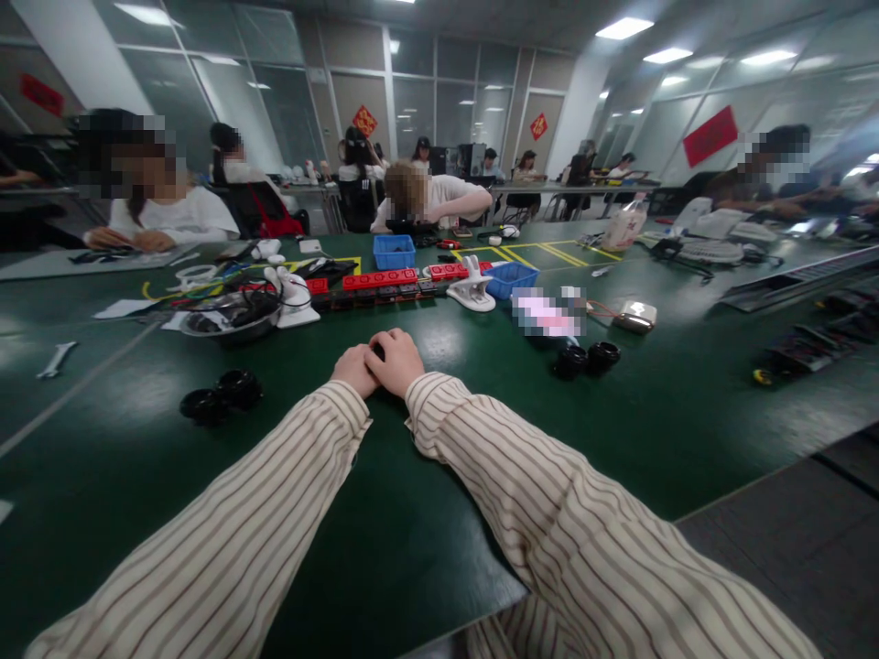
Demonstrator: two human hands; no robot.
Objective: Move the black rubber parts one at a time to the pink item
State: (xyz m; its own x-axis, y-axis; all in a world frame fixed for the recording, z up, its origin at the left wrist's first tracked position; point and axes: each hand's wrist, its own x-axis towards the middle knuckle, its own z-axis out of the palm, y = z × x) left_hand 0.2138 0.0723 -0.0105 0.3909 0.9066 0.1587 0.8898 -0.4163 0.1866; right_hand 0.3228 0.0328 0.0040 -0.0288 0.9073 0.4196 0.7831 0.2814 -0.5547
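Note:
My left hand (352,368) and my right hand (396,362) meet over the green table (385,513), with the fingers curled and closed together. A small dark patch shows between them; what it is, the fingers hide. To the left lie two round, hollow-looking black parts (237,389), side by side. Two similar black parts (602,357) sit to the right, touching or nearly so.
Beyond my hands stand a red power strip (380,278), a white clip stand (472,291), blue bins (394,251) and a metal bowl (230,320) of dark items. A wrench (57,360) lies far left. Several people sit around the tables.

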